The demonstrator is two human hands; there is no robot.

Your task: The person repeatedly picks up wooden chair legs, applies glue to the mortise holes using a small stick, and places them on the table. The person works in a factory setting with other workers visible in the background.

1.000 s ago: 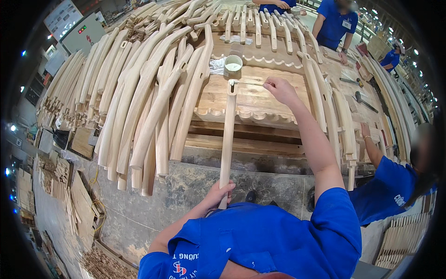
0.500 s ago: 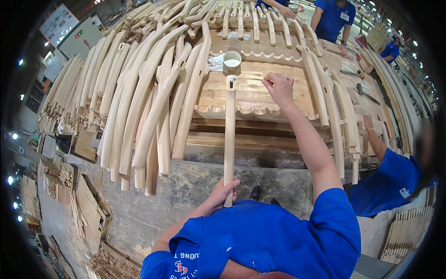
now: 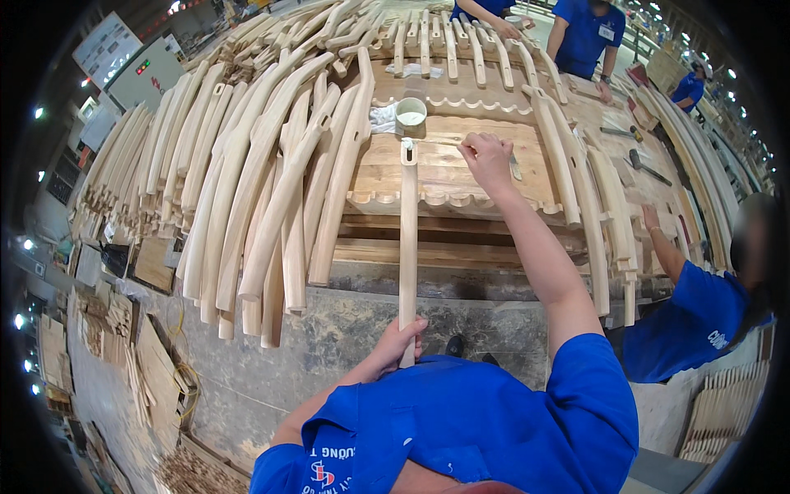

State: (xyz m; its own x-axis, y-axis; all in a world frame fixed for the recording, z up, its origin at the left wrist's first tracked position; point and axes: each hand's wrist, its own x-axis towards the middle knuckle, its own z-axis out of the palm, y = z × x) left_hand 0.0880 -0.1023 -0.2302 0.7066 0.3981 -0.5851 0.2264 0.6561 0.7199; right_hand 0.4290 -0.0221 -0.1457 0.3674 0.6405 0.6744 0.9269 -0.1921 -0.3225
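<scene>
Long pale wooden piece [image 3: 408, 247] standing near upright in the picture, long axis running from the lap end away toward the workbench [image 3: 444, 177], far end with its small slot resting on the bench top just below a white cup [image 3: 411, 116]. Left hand [image 3: 398, 343] wrapped around the near end, fingers closed on the wood. Right hand [image 3: 487, 160] out over the bench beside the far end, fingers pinched narrow on a thin tool [image 3: 444, 143] reaching toward the slot. Curved wooden parts [image 3: 263, 189] leaning in rows left of the piece. Pale grey wall cabinet [image 3: 145, 76] with a small red-and-green indicator at upper left; above it a rectangular white notice board [image 3: 105, 48], tilted. Flat offcuts [image 3: 156, 362] stacked at lower left.
</scene>
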